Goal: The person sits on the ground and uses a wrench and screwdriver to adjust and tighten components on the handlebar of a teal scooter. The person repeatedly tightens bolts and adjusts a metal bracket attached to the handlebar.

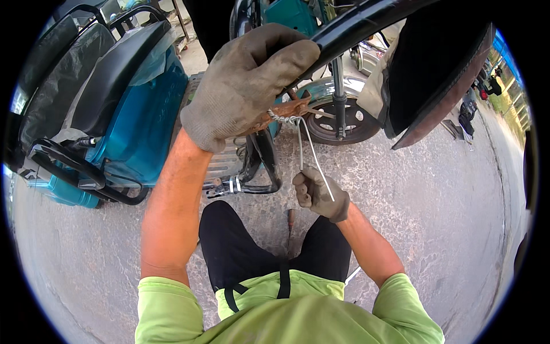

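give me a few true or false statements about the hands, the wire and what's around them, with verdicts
1. Both hands wear grey work gloves. True: left hand, right hand.
2. The right hand holds the loose ends of a pale wire. True.
3. The wire is wound around a rusty metal part. True; the coils sit by the left hand.
4. The left hand rests on the ground. False: it is raised, gripping by a black bar.
5. The scooter at left is red. False: it is teal with a black seat.
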Demonstrator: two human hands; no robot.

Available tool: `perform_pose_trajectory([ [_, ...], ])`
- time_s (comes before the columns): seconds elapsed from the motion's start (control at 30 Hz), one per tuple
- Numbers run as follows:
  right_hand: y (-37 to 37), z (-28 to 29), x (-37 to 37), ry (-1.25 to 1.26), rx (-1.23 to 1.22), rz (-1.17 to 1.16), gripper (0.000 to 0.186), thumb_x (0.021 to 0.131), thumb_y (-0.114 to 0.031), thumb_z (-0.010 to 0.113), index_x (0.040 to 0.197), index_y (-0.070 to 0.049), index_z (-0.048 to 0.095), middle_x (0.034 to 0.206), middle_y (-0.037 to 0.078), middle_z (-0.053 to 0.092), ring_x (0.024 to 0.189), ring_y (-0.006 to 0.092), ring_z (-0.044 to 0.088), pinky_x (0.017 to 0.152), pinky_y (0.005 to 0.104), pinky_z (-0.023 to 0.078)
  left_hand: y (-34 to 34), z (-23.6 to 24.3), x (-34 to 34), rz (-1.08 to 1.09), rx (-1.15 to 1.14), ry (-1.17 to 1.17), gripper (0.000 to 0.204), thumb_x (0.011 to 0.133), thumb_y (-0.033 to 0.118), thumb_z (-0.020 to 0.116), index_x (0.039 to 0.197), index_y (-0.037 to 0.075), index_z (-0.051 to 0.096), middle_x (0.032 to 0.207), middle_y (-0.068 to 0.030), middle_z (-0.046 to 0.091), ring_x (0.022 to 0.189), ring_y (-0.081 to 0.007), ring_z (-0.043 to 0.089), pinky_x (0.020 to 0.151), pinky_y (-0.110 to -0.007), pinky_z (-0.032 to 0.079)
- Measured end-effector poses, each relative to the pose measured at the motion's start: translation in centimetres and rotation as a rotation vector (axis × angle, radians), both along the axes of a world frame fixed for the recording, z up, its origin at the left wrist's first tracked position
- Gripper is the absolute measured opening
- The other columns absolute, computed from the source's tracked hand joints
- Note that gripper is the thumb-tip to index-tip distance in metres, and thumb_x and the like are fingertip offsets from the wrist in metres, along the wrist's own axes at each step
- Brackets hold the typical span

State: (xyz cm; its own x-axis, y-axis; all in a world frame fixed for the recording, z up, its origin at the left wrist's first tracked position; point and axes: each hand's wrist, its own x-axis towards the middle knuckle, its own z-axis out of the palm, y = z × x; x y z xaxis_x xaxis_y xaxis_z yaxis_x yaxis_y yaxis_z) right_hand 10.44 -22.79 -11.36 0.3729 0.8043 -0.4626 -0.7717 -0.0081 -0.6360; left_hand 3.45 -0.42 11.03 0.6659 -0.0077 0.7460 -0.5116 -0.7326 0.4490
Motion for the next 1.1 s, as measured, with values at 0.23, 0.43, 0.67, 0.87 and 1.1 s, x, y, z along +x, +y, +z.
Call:
perform_pose_trajectory([
  [0.23, -3.9, -15.0, 4.3, 0.256, -0.158, -0.360, 0.031, 0.112, -0.037, 0.055, 0.107, -0.009, 0.069, 0.082, -0.003, 0.067, 0.063, 0.0101, 0.060, 0.055, 0.0249, 0.050, 0.4, -0.6, -0.2, -0.029, 0.033, 0.133, 0.046, 0.112, 0.043, 0.058, 0.129, 0.002, 0.071, 0.105, -0.0088, 0.079, 0.092, -0.0138, 0.074, 0.087, -0.029, 0.063],
  [0.43, -2.0, -26.1, 1.1, 0.114, -0.386, -0.324, 0.035, 0.111, -0.034, 0.053, 0.098, -0.006, 0.069, 0.081, 0.002, 0.065, 0.064, 0.0151, 0.057, 0.056, 0.0318, 0.045, 1.4, -0.3, -0.1, -0.112, -0.169, 0.249, 0.046, 0.114, 0.041, 0.051, 0.137, 0.005, 0.068, 0.117, -0.0164, 0.078, 0.100, -0.0222, 0.078, 0.089, -0.035, 0.069],
  [0.67, -0.5, -37.5, -4.3, -0.493, -1.141, 0.340, 0.040, 0.099, -0.042, 0.074, 0.124, -0.011, 0.071, 0.111, 0.018, 0.073, 0.102, 0.0383, 0.071, 0.080, 0.0555, 0.056, -0.4, 0.3, -0.2, -0.160, -0.429, 0.275, 0.073, 0.108, 0.051, 0.062, 0.144, -0.013, 0.054, 0.104, -0.0167, 0.077, 0.094, -0.0201, 0.075, 0.084, -0.033, 0.061],
  [0.87, -1.0, -41.3, -4.5, -0.646, -1.115, 0.160, 0.042, 0.086, -0.042, 0.081, 0.117, -0.015, 0.072, 0.120, 0.018, 0.074, 0.116, 0.0441, 0.069, 0.095, 0.0554, 0.056, -1.2, 0.7, -0.3, -0.130, -0.340, 0.274, 0.070, 0.104, 0.050, 0.070, 0.140, -0.009, 0.058, 0.104, -0.0151, 0.077, 0.088, -0.0180, 0.076, 0.083, -0.032, 0.063],
  [1.1, 1.1, -34.0, -1.6, -0.364, -0.500, -0.064, 0.025, 0.099, -0.028, 0.067, 0.114, -0.009, 0.067, 0.105, 0.012, 0.074, 0.084, 0.0275, 0.074, 0.071, 0.0416, 0.059, -1.7, 0.8, -0.6, -0.099, -0.370, 0.291, 0.059, 0.104, 0.047, 0.071, 0.133, -0.004, 0.063, 0.104, -0.0133, 0.078, 0.089, -0.0160, 0.074, 0.083, -0.031, 0.062],
])
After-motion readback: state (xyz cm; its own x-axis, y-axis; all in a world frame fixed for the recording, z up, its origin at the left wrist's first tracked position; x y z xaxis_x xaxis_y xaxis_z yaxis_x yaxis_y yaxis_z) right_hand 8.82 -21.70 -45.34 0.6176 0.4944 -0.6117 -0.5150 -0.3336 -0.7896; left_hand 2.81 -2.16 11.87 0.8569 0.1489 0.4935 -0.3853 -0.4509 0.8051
